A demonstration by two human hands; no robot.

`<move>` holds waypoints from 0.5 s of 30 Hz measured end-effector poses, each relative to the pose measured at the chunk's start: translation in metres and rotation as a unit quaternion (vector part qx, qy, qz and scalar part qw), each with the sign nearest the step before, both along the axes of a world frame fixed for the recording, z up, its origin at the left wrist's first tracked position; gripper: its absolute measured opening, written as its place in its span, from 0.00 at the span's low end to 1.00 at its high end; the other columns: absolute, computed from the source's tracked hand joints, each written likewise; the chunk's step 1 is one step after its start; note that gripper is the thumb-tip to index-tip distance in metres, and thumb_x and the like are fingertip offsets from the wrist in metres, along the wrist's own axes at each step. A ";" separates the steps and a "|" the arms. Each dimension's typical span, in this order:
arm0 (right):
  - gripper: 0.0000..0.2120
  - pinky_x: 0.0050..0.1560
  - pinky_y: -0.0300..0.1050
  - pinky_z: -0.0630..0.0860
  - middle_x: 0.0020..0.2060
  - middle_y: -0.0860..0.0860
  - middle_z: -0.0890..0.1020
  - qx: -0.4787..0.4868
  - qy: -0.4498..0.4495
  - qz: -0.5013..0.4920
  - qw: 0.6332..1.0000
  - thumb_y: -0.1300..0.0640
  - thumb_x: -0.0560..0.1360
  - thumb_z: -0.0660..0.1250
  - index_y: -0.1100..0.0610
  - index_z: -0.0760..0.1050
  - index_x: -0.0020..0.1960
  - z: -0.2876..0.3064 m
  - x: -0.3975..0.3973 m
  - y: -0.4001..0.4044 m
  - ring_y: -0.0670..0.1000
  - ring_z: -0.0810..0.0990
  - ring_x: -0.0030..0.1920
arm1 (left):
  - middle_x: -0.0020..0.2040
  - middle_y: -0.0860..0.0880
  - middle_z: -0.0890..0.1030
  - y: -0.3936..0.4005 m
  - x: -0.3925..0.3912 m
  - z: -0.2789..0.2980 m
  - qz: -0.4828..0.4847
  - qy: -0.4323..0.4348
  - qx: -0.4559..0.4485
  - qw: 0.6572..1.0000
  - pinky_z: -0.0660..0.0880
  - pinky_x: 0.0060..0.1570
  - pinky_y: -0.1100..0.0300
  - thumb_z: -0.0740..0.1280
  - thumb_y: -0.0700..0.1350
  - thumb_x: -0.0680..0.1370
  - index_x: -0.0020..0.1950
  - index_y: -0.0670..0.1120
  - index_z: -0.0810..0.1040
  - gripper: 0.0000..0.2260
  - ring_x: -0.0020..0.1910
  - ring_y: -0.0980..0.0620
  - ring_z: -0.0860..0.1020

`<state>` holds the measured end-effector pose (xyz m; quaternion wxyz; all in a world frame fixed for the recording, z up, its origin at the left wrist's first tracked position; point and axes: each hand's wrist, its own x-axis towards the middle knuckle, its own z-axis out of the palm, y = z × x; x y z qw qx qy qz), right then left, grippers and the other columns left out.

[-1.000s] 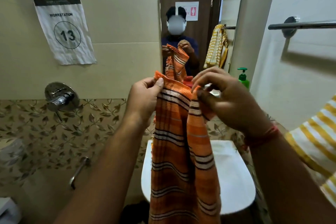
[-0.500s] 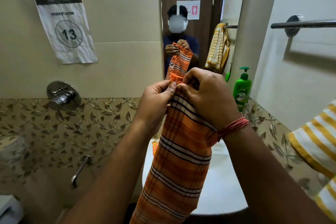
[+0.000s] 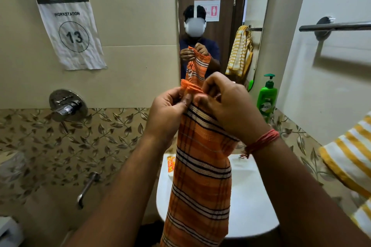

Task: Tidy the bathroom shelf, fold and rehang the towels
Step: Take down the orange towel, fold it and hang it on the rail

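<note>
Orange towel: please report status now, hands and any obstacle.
Left hand and right hand both pinch the orange towel at its top edge. Towel hangs over the white basin. Towel bar bare, nothing in the way.

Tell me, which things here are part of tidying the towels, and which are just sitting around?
For the job:
- orange striped towel, pinched at its top edge by the left hand and right hand
- yellow striped towel
- towel bar
- green pump bottle, maybe, as part of the tidying

Just there:
- paper sign
- wall tap
- mirror
- white basin
</note>
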<state>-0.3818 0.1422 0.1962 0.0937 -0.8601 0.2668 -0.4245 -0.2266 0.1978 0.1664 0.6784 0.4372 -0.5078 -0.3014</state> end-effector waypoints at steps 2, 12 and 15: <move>0.09 0.41 0.34 0.80 0.42 0.40 0.77 0.069 0.126 0.032 0.989 0.49 0.75 0.69 0.47 0.70 0.52 0.000 -0.018 0.000 0.39 0.79 0.44 | 0.43 0.51 0.86 0.000 0.008 0.000 0.044 0.021 -0.015 0.999 0.79 0.43 0.60 0.64 0.40 0.82 0.53 0.45 0.82 0.07 0.44 0.54 0.85; 0.12 0.48 0.44 0.71 0.48 0.45 0.71 -0.006 0.258 -0.057 0.964 0.37 0.68 0.68 0.41 0.69 0.32 0.042 -0.066 0.004 0.48 0.70 0.51 | 0.44 0.54 0.87 -0.004 0.014 -0.002 0.085 0.043 -0.024 0.995 0.80 0.40 0.64 0.64 0.42 0.83 0.54 0.50 0.81 0.07 0.45 0.55 0.86; 0.08 0.45 0.47 0.80 0.47 0.50 0.78 0.120 0.227 -0.026 0.966 0.50 0.72 0.72 0.52 0.75 0.41 0.047 -0.075 -0.010 0.51 0.80 0.47 | 0.44 0.53 0.87 -0.003 0.012 0.003 0.086 0.047 -0.033 0.995 0.81 0.40 0.61 0.63 0.42 0.83 0.54 0.50 0.81 0.07 0.44 0.54 0.86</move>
